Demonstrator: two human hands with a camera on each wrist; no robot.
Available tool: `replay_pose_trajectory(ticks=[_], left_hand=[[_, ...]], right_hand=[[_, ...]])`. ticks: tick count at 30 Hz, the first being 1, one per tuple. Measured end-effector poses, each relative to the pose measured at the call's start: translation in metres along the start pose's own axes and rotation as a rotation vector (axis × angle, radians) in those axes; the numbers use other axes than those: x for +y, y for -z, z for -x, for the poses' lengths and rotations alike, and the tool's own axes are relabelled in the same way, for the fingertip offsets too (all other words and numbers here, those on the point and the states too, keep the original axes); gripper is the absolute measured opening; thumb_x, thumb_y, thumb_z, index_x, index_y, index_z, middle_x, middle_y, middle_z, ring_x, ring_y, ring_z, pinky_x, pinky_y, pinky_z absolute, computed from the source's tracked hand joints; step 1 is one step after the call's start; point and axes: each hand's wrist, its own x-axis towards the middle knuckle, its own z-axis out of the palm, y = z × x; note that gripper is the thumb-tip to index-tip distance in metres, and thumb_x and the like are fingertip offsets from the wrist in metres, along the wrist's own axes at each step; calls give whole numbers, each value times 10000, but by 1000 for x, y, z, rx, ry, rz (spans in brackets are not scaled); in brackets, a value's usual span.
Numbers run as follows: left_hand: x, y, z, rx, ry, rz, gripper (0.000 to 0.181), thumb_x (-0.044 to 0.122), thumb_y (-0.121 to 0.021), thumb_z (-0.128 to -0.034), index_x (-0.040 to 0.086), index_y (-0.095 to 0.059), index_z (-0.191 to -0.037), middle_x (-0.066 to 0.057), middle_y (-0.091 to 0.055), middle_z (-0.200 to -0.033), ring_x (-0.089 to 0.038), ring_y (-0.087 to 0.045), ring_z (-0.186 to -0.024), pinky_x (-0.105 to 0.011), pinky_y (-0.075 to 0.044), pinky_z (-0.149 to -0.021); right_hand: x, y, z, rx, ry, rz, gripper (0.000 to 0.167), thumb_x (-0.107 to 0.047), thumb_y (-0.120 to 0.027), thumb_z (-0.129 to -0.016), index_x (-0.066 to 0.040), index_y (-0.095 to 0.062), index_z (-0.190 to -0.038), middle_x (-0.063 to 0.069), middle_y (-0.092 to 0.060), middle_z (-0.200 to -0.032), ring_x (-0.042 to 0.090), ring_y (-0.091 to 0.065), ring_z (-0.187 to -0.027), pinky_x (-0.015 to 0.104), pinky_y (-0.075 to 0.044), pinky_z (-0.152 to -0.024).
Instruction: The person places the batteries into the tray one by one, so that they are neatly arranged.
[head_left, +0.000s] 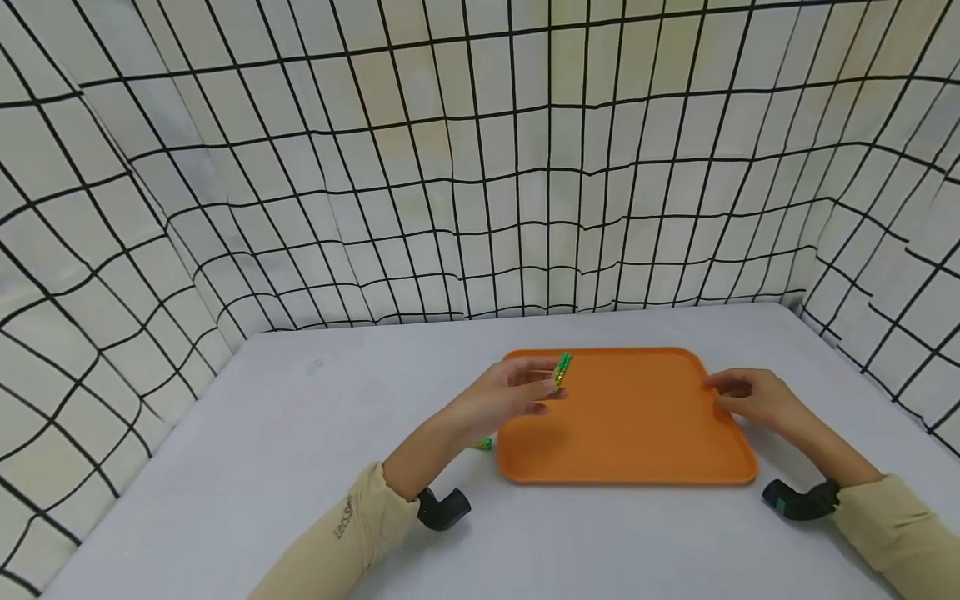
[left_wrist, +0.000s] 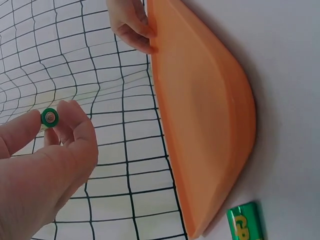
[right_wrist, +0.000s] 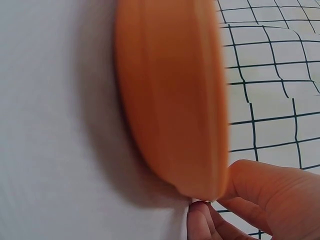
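My left hand (head_left: pixel 510 392) is raised over the left side of an orange tray (head_left: pixel 622 425), pinching a small green and gold battery (head_left: pixel 561 369) between thumb and fingertips. In the left wrist view, the round end of that battery (left_wrist: pixel 50 117) faces the camera. A second green battery (left_wrist: pixel 245 222), marked with gold lettering, lies on the table beside the tray; the left forearm partly covers it in the head view. At the tray's right side, my right hand (head_left: pixel 757 396) grips the rim with thumb and fingers.
The tray rests on a white-covered table (head_left: pixel 360 400). White walls with a black grid (head_left: pixel 487 192) enclose the back and sides. Dark wrist-camera mounts (head_left: pixel 444 510) stick out from under both sleeves.
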Motion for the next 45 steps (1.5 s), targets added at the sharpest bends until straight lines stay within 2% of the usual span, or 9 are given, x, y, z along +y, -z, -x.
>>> replay_pose_trajectory(ticks=[3, 7, 12, 18, 23, 30, 38, 45], left_hand=[[1, -6, -7, 28, 27, 18, 417, 111, -577, -990, 19, -483, -1386, -203, -536, -1331, -209, -600, -1153, -289, -507, -903], [4, -13, -17, 73, 56, 52, 409, 105, -591, -981, 45, -515, -1379, -155, -553, -1292, -269, -546, -1189, -255, -479, -857], [6, -20, -27, 78, 44, 99, 406, 88, -597, -975, 63, -537, -1376, -111, -575, -1214, -273, -544, -1150, -241, -456, -811], [0, -26, -39, 90, 49, 67, 390, 132, -667, -938, 69, -582, -1313, -64, -639, -1153, -206, -625, -1087, -344, -498, -921], [-4, -31, -50, 83, 41, 19, 401, 126, -698, -913, 71, -584, -1294, -68, -657, -1165, -158, -652, -1001, -382, -509, -937], [-9, -35, -64, 75, 41, 12, 396, 109, -708, -903, 59, -576, -1273, -69, -661, -1129, -178, -673, -977, -300, -538, -828], [-5, -43, -73, 47, 36, -7, 431, 115, -720, -891, 68, -556, -1287, -69, -648, -1125, -260, -669, -1050, -357, -530, -902], [-9, -52, -85, 7, 35, -45, 422, 122, -725, -889, 83, -568, -1278, -50, -669, -1099, -186, -694, -966, -370, -530, -891]], right_hand=[[0, 0, 0, -1, -13, -1, 371, -87, -622, -915, 98, -590, -1235, 285, -609, -1160, 290, -606, -943, 329, -537, -756], [1, 1, 0, 0, -19, -10, 376, -89, -626, -914, 96, -589, -1239, 280, -611, -1163, 289, -608, -948, 332, -537, -760], [3, 2, 1, -1, -21, -16, 385, -93, -636, -909, 93, -590, -1242, 268, -617, -1158, 284, -610, -953, 320, -531, -751], [4, 1, 2, 4, -30, -25, 380, -89, -628, -910, 92, -590, -1242, 270, -614, -1159, 283, -605, -954, 319, -535, -759], [5, 1, 3, 6, -32, -29, 387, -99, -630, -915, 92, -586, -1248, 273, -611, -1174, 295, -611, -973, 343, -546, -781], [4, 1, 1, 10, -4, -30, 370, -86, -634, -903, 89, -604, -1228, 265, -625, -1157, 304, -623, -976, 313, -540, -760], [2, 0, -1, 4, -26, -45, 374, -83, -627, -903, 84, -600, -1236, 259, -620, -1157, 285, -610, -962, 326, -537, -772], [3, -2, -3, 21, -35, -45, 364, -78, -631, -897, 79, -610, -1225, 244, -630, -1149, 263, -616, -946, 324, -544, -773]])
